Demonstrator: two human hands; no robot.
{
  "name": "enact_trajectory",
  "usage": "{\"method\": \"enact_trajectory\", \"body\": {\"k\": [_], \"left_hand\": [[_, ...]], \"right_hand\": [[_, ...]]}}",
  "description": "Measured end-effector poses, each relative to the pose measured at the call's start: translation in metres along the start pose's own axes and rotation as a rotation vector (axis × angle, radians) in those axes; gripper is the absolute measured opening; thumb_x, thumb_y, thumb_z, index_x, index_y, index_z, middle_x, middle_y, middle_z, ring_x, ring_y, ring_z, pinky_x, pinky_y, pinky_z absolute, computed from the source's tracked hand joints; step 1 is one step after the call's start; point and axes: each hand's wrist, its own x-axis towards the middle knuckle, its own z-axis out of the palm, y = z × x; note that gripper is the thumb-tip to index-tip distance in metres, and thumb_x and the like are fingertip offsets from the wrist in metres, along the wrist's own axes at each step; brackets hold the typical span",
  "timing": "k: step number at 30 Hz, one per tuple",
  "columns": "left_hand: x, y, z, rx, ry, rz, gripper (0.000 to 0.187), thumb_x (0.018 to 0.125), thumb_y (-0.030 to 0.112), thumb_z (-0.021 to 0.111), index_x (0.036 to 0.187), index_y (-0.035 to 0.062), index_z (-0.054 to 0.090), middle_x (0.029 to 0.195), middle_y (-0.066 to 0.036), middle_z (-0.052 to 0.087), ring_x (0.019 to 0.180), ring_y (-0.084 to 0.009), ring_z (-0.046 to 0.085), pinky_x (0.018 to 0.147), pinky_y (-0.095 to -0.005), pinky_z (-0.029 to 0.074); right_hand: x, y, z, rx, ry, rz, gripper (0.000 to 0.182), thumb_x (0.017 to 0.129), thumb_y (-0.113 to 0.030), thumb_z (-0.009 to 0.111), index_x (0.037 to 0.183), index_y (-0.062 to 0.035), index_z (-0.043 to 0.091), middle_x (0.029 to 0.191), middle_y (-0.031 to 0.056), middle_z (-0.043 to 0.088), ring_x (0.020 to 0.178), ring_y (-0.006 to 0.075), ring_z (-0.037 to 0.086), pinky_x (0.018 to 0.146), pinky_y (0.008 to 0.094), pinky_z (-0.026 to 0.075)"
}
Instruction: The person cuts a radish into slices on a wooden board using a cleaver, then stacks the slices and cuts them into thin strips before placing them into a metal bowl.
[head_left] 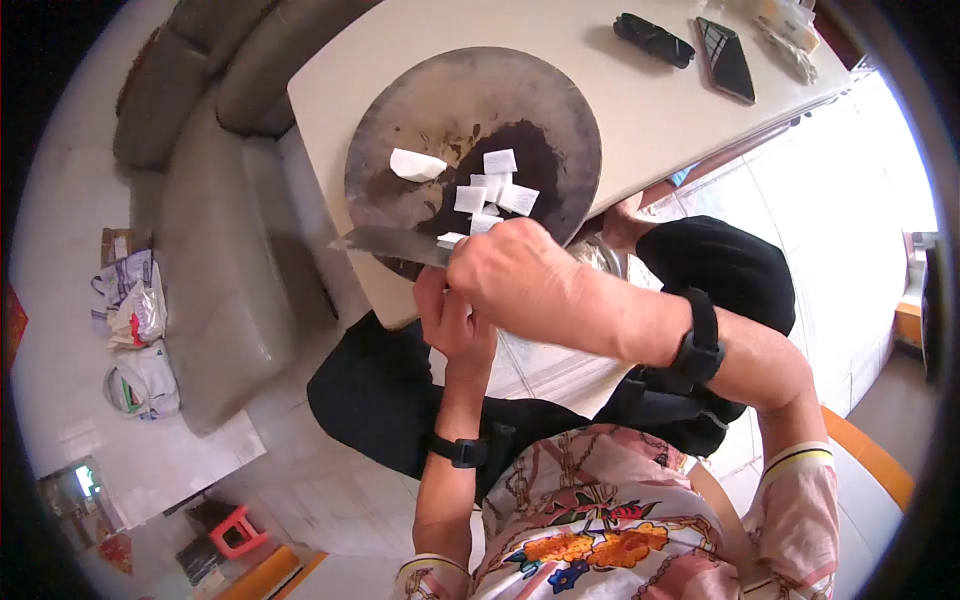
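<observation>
My right hand [515,280] is closed in a fist around the knife [390,243], whose handle it hides. The broad metal blade points left over the near edge of the round chopping board [395,95]. Just below the blade, my left hand [458,325] has its fingers curled; whatever they grip is hidden. Beyond the knife, several flat white cut pieces [517,199] lie loosely heaped on the board. A larger white chunk [417,165] with a rounded side rests apart from them, farther left. A small white piece [450,240] shows beside the blade, close to my right knuckles.
The board stands on a pale table [650,130]. Toward its far right are a black folded pouch [653,40], a phone [726,60] and a plastic bag [790,30]. A grey sofa [220,270] is at the left, with bags [135,300] on the floor beyond it.
</observation>
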Motion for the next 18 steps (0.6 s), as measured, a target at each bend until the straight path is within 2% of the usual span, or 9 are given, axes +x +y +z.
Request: {"method": "enact_trajectory", "body": {"k": [1, 3, 4, 7, 8, 10, 11, 13, 18], "left_hand": [[0.002, 0.002, -0.001, 0.002, -0.001, 0.010, 0.019, 0.080, 0.003, 0.071, 0.098, -0.0011, 0.066, 0.112, -0.015, 0.059, 0.103, -0.0338, 0.056, 0.088, -0.0416, 0.047], [0.008, 0.007, 0.000, 0.142, 0.038, 0.215, 0.020, 0.078, -0.003, 0.070, 0.098, -0.0009, 0.067, 0.109, -0.014, 0.060, 0.098, -0.0316, 0.057, 0.083, -0.0391, 0.049], [0.013, 0.007, 0.004, 0.145, 0.100, 0.314, 0.013, 0.082, -0.006, 0.064, 0.094, -0.0002, 0.066, 0.110, -0.012, 0.060, 0.094, -0.0228, 0.061, 0.063, -0.0250, 0.055], [0.017, 0.008, 0.004, 0.164, 0.106, 0.379, 0.015, 0.080, -0.004, 0.066, 0.094, 0.0005, 0.066, 0.109, -0.012, 0.060, 0.092, -0.0232, 0.062, 0.061, -0.0260, 0.054], [0.015, 0.006, 0.004, 0.167, 0.110, 0.379, 0.015, 0.080, -0.004, 0.066, 0.094, 0.0005, 0.066, 0.109, -0.012, 0.060, 0.092, -0.0232, 0.062, 0.061, -0.0260, 0.054], [0.008, 0.005, 0.005, 0.120, 0.091, 0.222, 0.019, 0.075, -0.006, 0.071, 0.093, -0.0001, 0.066, 0.107, -0.014, 0.060, 0.095, -0.0301, 0.059, 0.077, -0.0367, 0.051], [0.005, 0.004, 0.004, 0.124, 0.092, 0.220, 0.019, 0.075, -0.006, 0.071, 0.093, -0.0001, 0.066, 0.107, -0.014, 0.060, 0.095, -0.0301, 0.059, 0.077, -0.0367, 0.051], [0.005, 0.007, 0.002, 0.147, 0.059, 0.154, 0.020, 0.074, -0.003, 0.071, 0.092, -0.0004, 0.065, 0.106, -0.016, 0.060, 0.094, -0.0319, 0.059, 0.077, -0.0374, 0.050], [0.005, 0.004, 0.003, 0.161, 0.046, 0.165, 0.020, 0.074, -0.001, 0.071, 0.093, -0.0008, 0.065, 0.107, -0.017, 0.060, 0.094, -0.0360, 0.058, 0.082, -0.0413, 0.049]], "right_hand": [[0.000, 0.003, -0.002, -0.002, 0.010, -0.002, 0.007, 0.062, -0.002, 0.064, 0.068, 0.0018, 0.062, 0.063, 0.0177, 0.061, 0.062, 0.0327, 0.066, 0.056, 0.0389, 0.052], [-0.006, 0.013, -0.009, -0.085, 0.022, 0.071, 0.006, 0.063, -0.002, 0.064, 0.068, 0.0017, 0.063, 0.063, 0.0190, 0.061, 0.064, 0.0346, 0.065, 0.057, 0.0403, 0.052], [-0.011, 0.018, -0.012, -0.105, 0.021, 0.062, 0.006, 0.064, -0.001, 0.063, 0.067, 0.0028, 0.060, 0.062, 0.0195, 0.060, 0.062, 0.0357, 0.065, 0.055, 0.0411, 0.051], [-0.018, 0.013, -0.021, -0.122, 0.058, 0.065, 0.008, 0.064, 0.000, 0.062, 0.067, 0.0042, 0.056, 0.061, 0.0208, 0.059, 0.061, 0.0357, 0.065, 0.053, 0.0419, 0.050], [-0.020, 0.010, -0.020, -0.121, 0.050, 0.042, 0.011, 0.065, 0.001, 0.061, 0.070, 0.0042, 0.053, 0.059, 0.0204, 0.058, 0.058, 0.0356, 0.063, 0.051, 0.0417, 0.049], [-0.024, 0.001, -0.021, -0.134, 0.041, 0.016, 0.008, 0.064, -0.002, 0.062, 0.067, 0.0028, 0.057, 0.060, 0.0187, 0.059, 0.059, 0.0340, 0.064, 0.052, 0.0402, 0.050], [-0.026, -0.003, -0.021, -0.148, 0.031, -0.004, 0.007, 0.064, -0.005, 0.064, 0.064, 0.0013, 0.061, 0.061, 0.0171, 0.061, 0.060, 0.0325, 0.065, 0.053, 0.0387, 0.051], [-0.031, -0.007, -0.022, -0.139, 0.014, -0.001, 0.006, 0.064, -0.004, 0.062, 0.066, 0.0020, 0.060, 0.060, 0.0168, 0.060, 0.059, 0.0318, 0.065, 0.052, 0.0380, 0.051], [-0.033, -0.012, -0.029, -0.195, -0.099, -0.006, 0.010, 0.063, -0.002, 0.061, 0.070, 0.0045, 0.058, 0.063, 0.0176, 0.060, 0.059, 0.0299, 0.065, 0.052, 0.0361, 0.051]]}}
